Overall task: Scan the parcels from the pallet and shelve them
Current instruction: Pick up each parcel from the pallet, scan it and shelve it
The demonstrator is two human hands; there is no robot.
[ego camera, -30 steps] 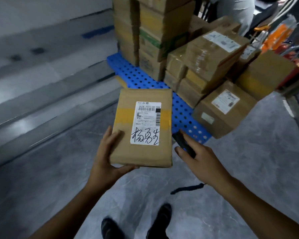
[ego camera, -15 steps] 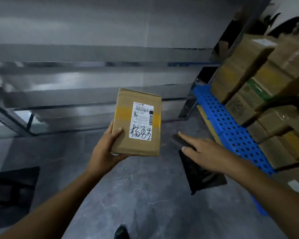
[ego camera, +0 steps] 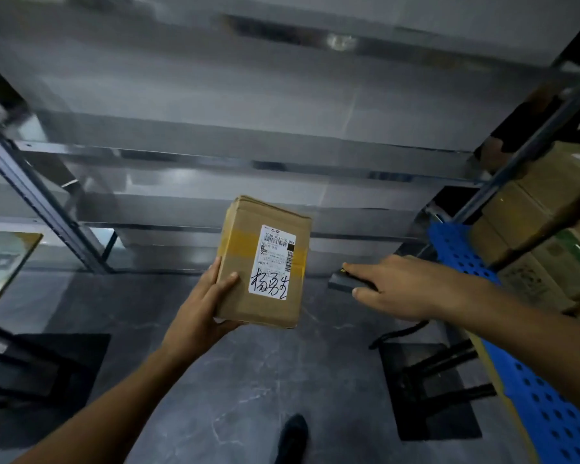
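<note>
My left hand (ego camera: 201, 309) grips a small brown cardboard parcel (ego camera: 245, 256) from below and the left, thumb on its top face. The parcel carries a white shipping label (ego camera: 274, 261) with a barcode and black handwriting, facing up. To its right my right hand (ego camera: 399, 286) holds a dark handheld scanner (ego camera: 344, 283), whose front end pokes out past my fingers toward the parcel. A black cord (ego camera: 395, 333) hangs below that hand. Grey metal shelves (ego camera: 215, 155) stand straight ahead, blurred.
The blue plastic pallet (ego camera: 549, 400) runs along the right edge with stacked brown cartons (ego camera: 546, 249) on it. A shelf upright (ego camera: 44, 199) slants at the left. A carton with a round print (ego camera: 4, 262) sits far left. Grey floor and my shoe (ego camera: 292, 437) lie below.
The view has swung left from the pallet to the shelves. My left hand has kept the parcel and carried it forward; my right hand with the scanner stays beside it.
</note>
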